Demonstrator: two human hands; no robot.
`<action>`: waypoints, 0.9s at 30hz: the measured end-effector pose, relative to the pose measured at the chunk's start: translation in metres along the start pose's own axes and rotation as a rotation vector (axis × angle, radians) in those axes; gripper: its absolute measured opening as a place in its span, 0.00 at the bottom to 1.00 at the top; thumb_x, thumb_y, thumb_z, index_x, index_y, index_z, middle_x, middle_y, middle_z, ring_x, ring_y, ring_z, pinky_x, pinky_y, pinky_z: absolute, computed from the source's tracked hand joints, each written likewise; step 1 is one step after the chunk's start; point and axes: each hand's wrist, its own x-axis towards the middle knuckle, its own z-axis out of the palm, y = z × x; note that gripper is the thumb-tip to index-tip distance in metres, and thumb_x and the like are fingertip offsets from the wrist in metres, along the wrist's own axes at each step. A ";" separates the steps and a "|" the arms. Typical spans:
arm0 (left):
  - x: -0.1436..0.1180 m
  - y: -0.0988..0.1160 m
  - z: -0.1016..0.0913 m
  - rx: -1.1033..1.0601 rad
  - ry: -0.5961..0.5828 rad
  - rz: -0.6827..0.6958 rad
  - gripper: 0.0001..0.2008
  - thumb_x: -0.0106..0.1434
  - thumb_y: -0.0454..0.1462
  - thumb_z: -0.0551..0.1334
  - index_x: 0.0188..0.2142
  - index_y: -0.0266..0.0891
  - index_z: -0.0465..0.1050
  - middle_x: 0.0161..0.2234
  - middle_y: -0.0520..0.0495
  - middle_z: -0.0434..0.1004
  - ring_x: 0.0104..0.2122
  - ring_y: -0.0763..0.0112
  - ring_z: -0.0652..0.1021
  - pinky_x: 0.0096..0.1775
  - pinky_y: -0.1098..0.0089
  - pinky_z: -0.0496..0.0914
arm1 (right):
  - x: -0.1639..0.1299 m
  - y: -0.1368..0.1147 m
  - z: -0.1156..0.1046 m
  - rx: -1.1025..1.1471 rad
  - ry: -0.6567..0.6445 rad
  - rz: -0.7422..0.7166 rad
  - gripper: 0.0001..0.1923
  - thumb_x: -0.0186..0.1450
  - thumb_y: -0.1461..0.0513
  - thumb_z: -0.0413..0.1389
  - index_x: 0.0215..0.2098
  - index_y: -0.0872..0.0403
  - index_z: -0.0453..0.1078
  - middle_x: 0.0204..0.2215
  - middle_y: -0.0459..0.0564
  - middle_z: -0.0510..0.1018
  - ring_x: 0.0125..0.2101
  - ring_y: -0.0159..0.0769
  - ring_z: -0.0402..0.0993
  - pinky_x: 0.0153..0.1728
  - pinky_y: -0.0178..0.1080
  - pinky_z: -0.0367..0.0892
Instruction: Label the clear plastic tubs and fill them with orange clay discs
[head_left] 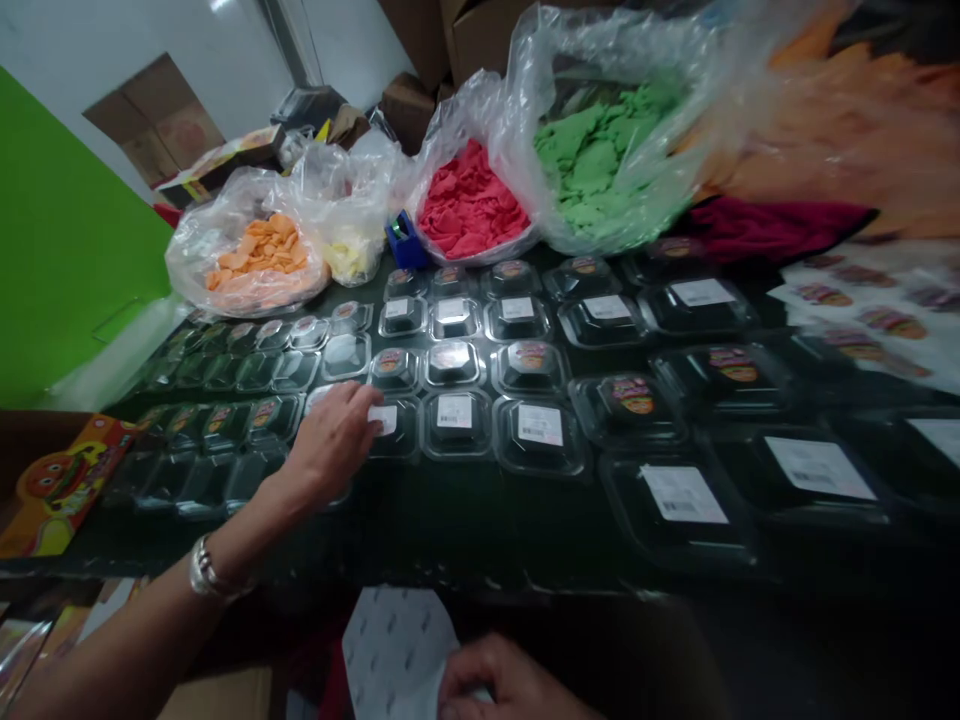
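Note:
My left hand [337, 435] is over a clear plastic container in the front row, its bent fingers at the lid and partly hiding it. A white label shows beside the fingers. Just to the right of it sits another container [405, 440] with a white barcode label. Low at the table's front edge, my right hand [510, 685] is closed on a sheet of backing paper [401, 640] with small grey marks. Several lidded containers in rows have white labels, such as this one [540, 425]; others carry colourful round stickers, like this container [630, 405].
Behind the rows stand open plastic bags of orange pieces [262, 255], red pieces [472, 205] and green pieces [600, 160]. A blue tape dispenser [405, 240] is between them. Sticker sheets [885, 310] lie right, near a dark red cloth [772, 228]. A printed box [64, 485] stands left.

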 end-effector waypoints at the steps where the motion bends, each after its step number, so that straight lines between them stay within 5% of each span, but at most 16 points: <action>1: 0.001 0.001 0.001 0.013 -0.041 0.075 0.09 0.64 0.32 0.52 0.39 0.37 0.69 0.36 0.43 0.71 0.37 0.63 0.71 0.39 0.64 0.65 | -0.002 -0.002 0.001 -0.021 0.002 -0.030 0.07 0.58 0.61 0.58 0.31 0.55 0.77 0.28 0.44 0.77 0.35 0.38 0.73 0.37 0.34 0.66; 3: 0.004 0.004 0.000 0.013 -0.102 0.162 0.12 0.65 0.31 0.48 0.37 0.37 0.70 0.33 0.44 0.70 0.34 0.64 0.70 0.37 0.66 0.64 | -0.008 -0.006 0.002 -0.084 0.052 -0.083 0.08 0.57 0.63 0.57 0.33 0.56 0.77 0.30 0.46 0.78 0.35 0.38 0.73 0.40 0.36 0.65; 6: -0.002 0.012 -0.010 -0.078 -0.105 0.118 0.09 0.62 0.38 0.56 0.38 0.36 0.71 0.33 0.44 0.69 0.34 0.64 0.70 0.38 0.66 0.63 | -0.016 -0.004 0.003 -0.177 0.244 -0.152 0.21 0.56 0.62 0.58 0.48 0.56 0.71 0.44 0.53 0.76 0.44 0.44 0.71 0.47 0.42 0.64; 10: -0.058 0.036 -0.020 -0.323 0.023 -0.058 0.13 0.57 0.44 0.62 0.37 0.36 0.71 0.34 0.45 0.70 0.35 0.64 0.70 0.39 0.67 0.64 | -0.020 0.005 0.003 -0.011 0.510 -0.166 0.32 0.54 0.61 0.61 0.57 0.56 0.62 0.52 0.57 0.71 0.51 0.47 0.67 0.54 0.47 0.60; 12: -0.105 0.053 -0.008 -0.500 -0.038 -0.088 0.10 0.61 0.43 0.58 0.31 0.38 0.71 0.29 0.48 0.72 0.30 0.68 0.71 0.35 0.70 0.64 | -0.020 0.010 0.002 0.212 0.465 -0.139 0.31 0.53 0.60 0.62 0.54 0.56 0.65 0.50 0.55 0.73 0.50 0.47 0.68 0.53 0.46 0.60; 15: -0.169 0.071 0.035 -0.825 -0.251 -0.151 0.09 0.63 0.38 0.55 0.29 0.39 0.71 0.26 0.51 0.74 0.27 0.72 0.73 0.32 0.73 0.66 | -0.019 0.014 -0.001 0.462 0.157 -0.004 0.27 0.48 0.59 0.64 0.46 0.58 0.71 0.40 0.51 0.78 0.42 0.43 0.71 0.47 0.42 0.64; 19: -0.203 0.083 0.083 -0.903 -0.257 -0.277 0.09 0.63 0.37 0.55 0.39 0.38 0.73 0.37 0.46 0.78 0.37 0.67 0.76 0.40 0.69 0.69 | -0.013 0.010 -0.006 0.370 -0.185 0.147 0.24 0.45 0.61 0.66 0.40 0.59 0.73 0.31 0.45 0.76 0.33 0.34 0.69 0.40 0.36 0.63; 21: -0.204 0.084 0.090 -0.902 -0.323 -0.256 0.12 0.63 0.37 0.57 0.45 0.38 0.71 0.42 0.43 0.78 0.42 0.64 0.76 0.44 0.66 0.68 | -0.006 0.006 -0.007 0.315 -0.171 0.154 0.23 0.45 0.60 0.65 0.40 0.58 0.73 0.31 0.45 0.75 0.33 0.34 0.69 0.38 0.36 0.63; 24: -0.204 0.082 0.093 -0.923 -0.420 -0.206 0.14 0.62 0.36 0.58 0.47 0.39 0.71 0.43 0.43 0.78 0.42 0.63 0.77 0.44 0.65 0.69 | 0.010 0.004 -0.005 0.271 0.020 0.161 0.19 0.49 0.55 0.61 0.36 0.58 0.72 0.28 0.47 0.74 0.28 0.34 0.67 0.31 0.35 0.63; 27: -0.206 0.080 0.097 -0.935 -0.319 -0.281 0.10 0.63 0.36 0.58 0.43 0.39 0.72 0.39 0.45 0.79 0.38 0.65 0.77 0.41 0.67 0.70 | 0.018 0.004 0.002 0.202 0.090 0.177 0.14 0.51 0.57 0.58 0.32 0.58 0.72 0.25 0.45 0.72 0.24 0.30 0.63 0.25 0.32 0.58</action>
